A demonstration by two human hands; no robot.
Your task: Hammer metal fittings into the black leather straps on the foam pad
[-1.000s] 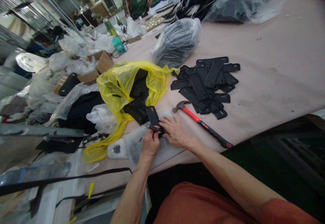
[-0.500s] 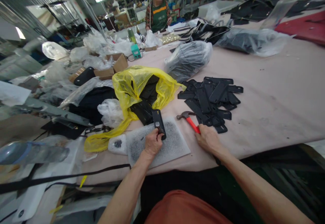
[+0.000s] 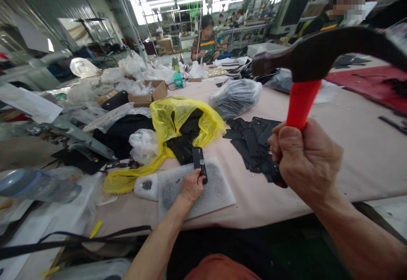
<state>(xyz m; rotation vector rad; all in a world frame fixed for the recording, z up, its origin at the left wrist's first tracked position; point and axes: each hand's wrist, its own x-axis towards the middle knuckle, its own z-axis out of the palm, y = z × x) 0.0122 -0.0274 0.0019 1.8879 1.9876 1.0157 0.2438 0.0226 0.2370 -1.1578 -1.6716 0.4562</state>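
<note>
Head view: grips a hammer (image 3: 301, 93) in the right hand (image 3: 308, 161), fingers wrapped tight round the red handle, holding it upright and high over the counter (image 3: 375, 157). In the left hand (image 3: 192, 187), pinches a small dark tool (image 3: 202, 169) with a shiny top between thumb and fingers, over a black strip (image 3: 197, 155); cannot tell exactly where the lower end of the tool sits. Under that strip, shows a pale speckled pad (image 3: 219, 191) on the counter. Just past the pad, meets an open yellow bag (image 3: 163, 121) with black pieces (image 3: 191, 123) inside. To the right, behind the hammer hand and partly hidden, comes to a heap of black strips (image 3: 252, 142). Farther back, reaches a clear bag (image 3: 237, 98) of dark pieces, then a co-worker in a green apron (image 3: 208, 52).
</note>
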